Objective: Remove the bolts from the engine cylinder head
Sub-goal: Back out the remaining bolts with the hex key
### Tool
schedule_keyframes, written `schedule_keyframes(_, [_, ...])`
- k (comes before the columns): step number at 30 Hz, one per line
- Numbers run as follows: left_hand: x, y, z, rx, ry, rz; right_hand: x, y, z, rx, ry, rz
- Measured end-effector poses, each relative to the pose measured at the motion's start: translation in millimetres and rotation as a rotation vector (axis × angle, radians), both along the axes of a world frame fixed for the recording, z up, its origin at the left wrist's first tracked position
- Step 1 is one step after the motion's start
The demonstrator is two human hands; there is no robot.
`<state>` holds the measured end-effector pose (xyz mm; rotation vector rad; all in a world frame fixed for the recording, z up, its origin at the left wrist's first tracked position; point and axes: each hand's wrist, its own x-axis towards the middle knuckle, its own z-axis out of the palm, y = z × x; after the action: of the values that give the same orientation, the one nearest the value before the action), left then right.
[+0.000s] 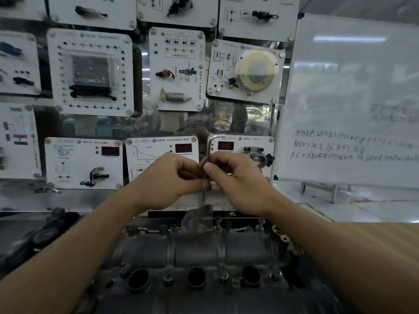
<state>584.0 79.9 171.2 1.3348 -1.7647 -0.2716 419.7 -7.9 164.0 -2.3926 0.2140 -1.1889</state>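
Observation:
A grey engine cylinder head [197,250] lies in front of me, with three round ports along its near side. Several bolts stand along its far edge, one raised bolt [218,223] right of a grey bracket [199,217]. More bolts [168,279] sit between the ports. Above the head, my left hand [167,180] and my right hand [235,177] both pinch the shaft of an upright L-shaped hex key [209,152]. Its bent end points right at the top; its lower tip reaches down toward the bracket.
A display wall of white panels [90,71] with mounted car parts stands close behind the engine. A whiteboard [353,100] with handwriting stands at the right. Dark objects [40,236] lie on the bench left of the head.

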Motion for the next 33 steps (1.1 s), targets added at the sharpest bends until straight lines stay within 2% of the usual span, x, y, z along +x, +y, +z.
schedule_keyframes(5, [17.3, 12.9, 4.0, 0.014, 0.027, 0.065, 27.0, 11.4, 9.0, 0.054, 0.009, 0.003])
schedule_keyframes(11, [29.6, 24.5, -10.9, 0.176, -0.176, 0.110, 52.2, 13.9, -13.3, 0.110, 0.004, 0.029])
schedule_keyframes(17, [34.0, 17.7, -28.1, 0.106, -0.126, 0.089, 65.4, 14.7, -28.9, 0.170, -0.135, 0.015])
schedule_keyframes(22, [27.8, 17.7, -35.5, 0.124, -0.198, 0.161, 61.2, 12.0, -38.5, 0.161, -0.135, 0.005])
schedule_keyframes(33, [26.7, 23.4, -41.6, 0.081, -0.163, 0.192, 59.1, 19.3, -38.5, 0.209, -0.171, 0.051])
